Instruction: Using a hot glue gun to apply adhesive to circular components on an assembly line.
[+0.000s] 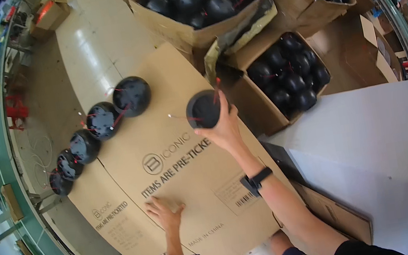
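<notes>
My right hand (224,128) grips a black round dome-like piece (203,109) by its right edge, thumb below and fingers at the side. Thin red wires stick out from it. Below both lies a large flat cardboard sheet (167,96) with dark print. My left hand (166,212) rests on that sheet with its fingers spread, holding nothing. Along the sheet's far left edge several similar black pieces sit in a slanting row, the largest-looking one (132,96) at the upper right end; red wires show on them too.
Two open cartons of black round pieces stand at the back, one in the middle (189,36) and one to the right (300,13). A smaller carton (261,110) of them is right of my right hand. A white panel (369,128) fills the right side; a green-edged frame (4,154) runs along the left.
</notes>
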`<action>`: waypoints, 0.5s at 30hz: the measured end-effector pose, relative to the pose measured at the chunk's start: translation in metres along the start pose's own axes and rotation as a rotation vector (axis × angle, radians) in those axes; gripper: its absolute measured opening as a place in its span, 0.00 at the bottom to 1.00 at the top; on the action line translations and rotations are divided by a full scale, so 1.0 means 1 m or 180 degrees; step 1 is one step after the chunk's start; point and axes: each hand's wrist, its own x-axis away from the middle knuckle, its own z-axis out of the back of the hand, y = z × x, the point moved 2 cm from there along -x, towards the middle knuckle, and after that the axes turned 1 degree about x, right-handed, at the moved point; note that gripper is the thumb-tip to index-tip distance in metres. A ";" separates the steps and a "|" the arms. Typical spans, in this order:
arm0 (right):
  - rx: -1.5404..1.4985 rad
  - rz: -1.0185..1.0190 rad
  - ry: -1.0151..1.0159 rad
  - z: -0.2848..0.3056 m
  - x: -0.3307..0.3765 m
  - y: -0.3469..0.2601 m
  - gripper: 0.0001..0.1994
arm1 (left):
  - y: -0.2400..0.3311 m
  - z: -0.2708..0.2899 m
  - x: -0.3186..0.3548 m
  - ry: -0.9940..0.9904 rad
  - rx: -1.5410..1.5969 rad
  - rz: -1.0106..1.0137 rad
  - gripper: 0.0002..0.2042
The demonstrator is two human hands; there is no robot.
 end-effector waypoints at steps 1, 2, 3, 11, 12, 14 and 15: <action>0.0086 0.0030 -0.0061 -0.009 -0.023 -0.011 0.64 | 0.005 -0.005 -0.002 -0.0105 0.0056 0.0021 0.68; 0.0081 0.0080 -0.0116 -0.018 -0.045 -0.022 0.65 | 0.006 -0.008 -0.005 -0.0069 0.0082 0.0010 0.68; 0.0283 0.0099 -0.0049 -0.029 -0.064 -0.035 0.66 | 0.005 -0.011 -0.005 0.0005 -0.0095 -0.0047 0.67; 0.0104 -0.0192 0.0119 -0.072 -0.131 -0.082 0.68 | 0.022 0.002 0.003 -0.0167 -0.0459 0.0244 0.66; 0.0110 -0.0194 0.0076 -0.075 -0.131 -0.085 0.68 | 0.020 0.003 0.002 -0.0134 -0.0533 0.0269 0.66; -0.0192 -0.0053 -0.0156 -0.078 -0.129 -0.084 0.70 | 0.020 0.004 0.001 -0.0133 -0.0584 0.0317 0.66; -0.0329 0.0641 0.0009 -0.065 -0.139 -0.062 0.70 | 0.040 -0.003 0.000 -0.0201 -0.0512 0.0272 0.66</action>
